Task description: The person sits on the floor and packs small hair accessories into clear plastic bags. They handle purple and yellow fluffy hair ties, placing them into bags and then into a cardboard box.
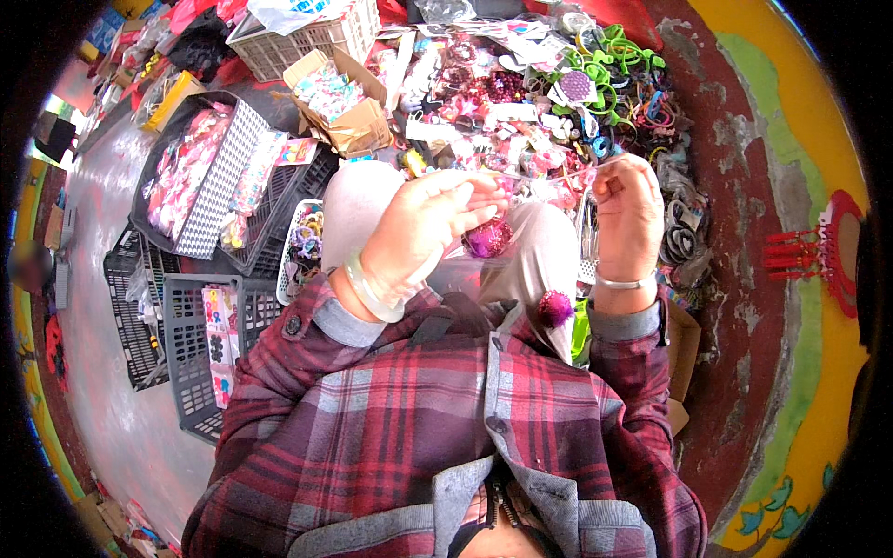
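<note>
A purple pompom (487,240) sits at upper centre of the frame, just below the fingers of the left hand (414,228); a second pompom (555,309) is lower, right of centre, by the trouser leg (544,251). Both look light, soft and squashable, so a gentle hold around the middle should do. A thin strand (569,175) spans the hands — probably flimsy, best taken near its ends. The right hand (631,205) seems to pinch it between thumb and finger; whether the loosely curved left fingers grip it, I cannot tell. Room to move lies between the hands — bounded above by the accessory heap (521,121), while a dark crate (189,358) edges the left sleeve (288,363).
</note>
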A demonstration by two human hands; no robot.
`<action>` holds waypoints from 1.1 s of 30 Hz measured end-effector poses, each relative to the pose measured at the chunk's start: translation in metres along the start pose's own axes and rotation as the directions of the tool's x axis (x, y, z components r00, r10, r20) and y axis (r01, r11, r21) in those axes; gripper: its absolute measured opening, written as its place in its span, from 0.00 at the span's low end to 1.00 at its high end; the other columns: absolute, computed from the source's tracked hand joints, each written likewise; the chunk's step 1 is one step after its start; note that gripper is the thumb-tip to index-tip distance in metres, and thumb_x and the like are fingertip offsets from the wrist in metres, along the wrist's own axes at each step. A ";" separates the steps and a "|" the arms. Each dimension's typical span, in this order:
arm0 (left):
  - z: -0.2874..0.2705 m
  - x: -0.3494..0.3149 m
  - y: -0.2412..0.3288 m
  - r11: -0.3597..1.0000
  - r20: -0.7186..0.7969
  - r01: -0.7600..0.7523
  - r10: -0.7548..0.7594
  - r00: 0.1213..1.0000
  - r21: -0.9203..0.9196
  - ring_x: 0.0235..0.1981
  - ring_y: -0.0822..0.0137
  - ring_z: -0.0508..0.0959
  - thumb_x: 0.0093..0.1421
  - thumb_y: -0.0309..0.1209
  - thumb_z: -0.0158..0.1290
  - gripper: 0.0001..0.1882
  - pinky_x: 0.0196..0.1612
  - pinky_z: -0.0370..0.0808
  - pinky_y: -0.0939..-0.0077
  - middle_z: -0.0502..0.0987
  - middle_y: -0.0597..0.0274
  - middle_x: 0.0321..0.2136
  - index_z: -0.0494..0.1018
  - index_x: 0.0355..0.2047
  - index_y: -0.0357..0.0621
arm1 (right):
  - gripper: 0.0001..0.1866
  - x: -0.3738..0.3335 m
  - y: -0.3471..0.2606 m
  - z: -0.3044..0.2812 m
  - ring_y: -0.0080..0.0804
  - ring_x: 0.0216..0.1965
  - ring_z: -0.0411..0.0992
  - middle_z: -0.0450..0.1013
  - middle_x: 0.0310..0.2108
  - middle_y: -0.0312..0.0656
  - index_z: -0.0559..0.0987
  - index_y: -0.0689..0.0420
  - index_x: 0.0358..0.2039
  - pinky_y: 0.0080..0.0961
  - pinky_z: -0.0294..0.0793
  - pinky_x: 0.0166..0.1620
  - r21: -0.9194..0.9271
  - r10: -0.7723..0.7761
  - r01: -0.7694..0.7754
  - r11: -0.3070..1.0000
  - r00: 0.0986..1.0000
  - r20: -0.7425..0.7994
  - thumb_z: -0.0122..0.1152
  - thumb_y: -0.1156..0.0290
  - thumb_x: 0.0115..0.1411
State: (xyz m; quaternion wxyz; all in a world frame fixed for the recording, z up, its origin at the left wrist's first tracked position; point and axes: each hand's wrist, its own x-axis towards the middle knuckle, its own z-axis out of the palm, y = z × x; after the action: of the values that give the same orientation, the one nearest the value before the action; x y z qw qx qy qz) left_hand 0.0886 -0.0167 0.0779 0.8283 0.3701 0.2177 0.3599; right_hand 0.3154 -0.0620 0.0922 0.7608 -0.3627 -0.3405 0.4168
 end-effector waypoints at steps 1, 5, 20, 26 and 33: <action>-0.005 0.000 0.001 0.999 -0.003 0.012 -0.012 1.000 -0.048 0.47 0.58 0.71 0.63 0.27 0.39 0.14 0.53 0.67 0.69 0.71 0.47 0.42 0.67 0.43 0.28 | 0.03 0.002 -0.004 -0.007 0.26 0.29 0.70 0.72 0.28 0.40 0.74 0.62 0.28 0.17 0.69 0.35 0.098 0.077 -0.065 0.993 0.989 -0.123 0.54 0.77 0.54; -0.020 -0.001 0.007 0.985 -0.065 0.043 -0.055 0.996 -0.169 0.46 0.58 0.72 0.62 0.26 0.38 0.14 0.52 0.68 0.70 0.71 0.45 0.42 0.66 0.43 0.27 | 0.05 0.009 -0.014 -0.043 0.34 0.35 0.73 0.73 0.32 0.46 0.75 0.66 0.29 0.22 0.73 0.44 0.158 0.054 0.000 0.987 0.940 -0.338 0.56 0.77 0.53; -0.022 -0.003 0.009 0.990 -0.105 0.060 -0.074 0.992 -0.131 0.46 0.54 0.73 0.60 0.25 0.40 0.13 0.50 0.71 0.70 0.72 0.42 0.40 0.66 0.40 0.25 | 0.09 -0.023 0.006 -0.150 0.23 0.22 0.72 0.75 0.20 0.40 0.78 0.64 0.26 0.18 0.70 0.28 -0.874 0.209 -0.363 0.322 0.928 -0.308 0.59 0.70 0.51; -0.018 -0.003 0.006 0.983 -0.075 0.084 -0.098 0.992 -0.165 0.45 0.54 0.73 0.61 0.25 0.39 0.13 0.50 0.71 0.70 0.72 0.43 0.40 0.66 0.41 0.25 | 0.07 -0.016 0.005 -0.145 0.25 0.22 0.72 0.74 0.20 0.41 0.78 0.60 0.28 0.21 0.70 0.28 -0.974 0.085 -0.169 0.149 0.984 -0.157 0.61 0.72 0.48; -0.011 -0.003 0.003 0.984 -0.063 0.100 -0.110 0.992 -0.149 0.46 0.56 0.72 0.61 0.25 0.39 0.13 0.50 0.69 0.70 0.71 0.44 0.41 0.66 0.42 0.27 | 0.17 -0.013 0.000 -0.092 0.22 0.38 0.71 0.74 0.37 0.41 0.75 0.59 0.42 0.18 0.68 0.41 -0.842 0.363 -0.336 0.422 0.914 -0.182 0.62 0.74 0.49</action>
State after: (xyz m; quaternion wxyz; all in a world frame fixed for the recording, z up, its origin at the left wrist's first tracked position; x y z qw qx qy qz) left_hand 0.0786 -0.0124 0.0730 0.8626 0.2838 0.2395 0.3434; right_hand 0.3853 -0.0983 0.0430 0.3707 -0.7479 -0.4290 0.3451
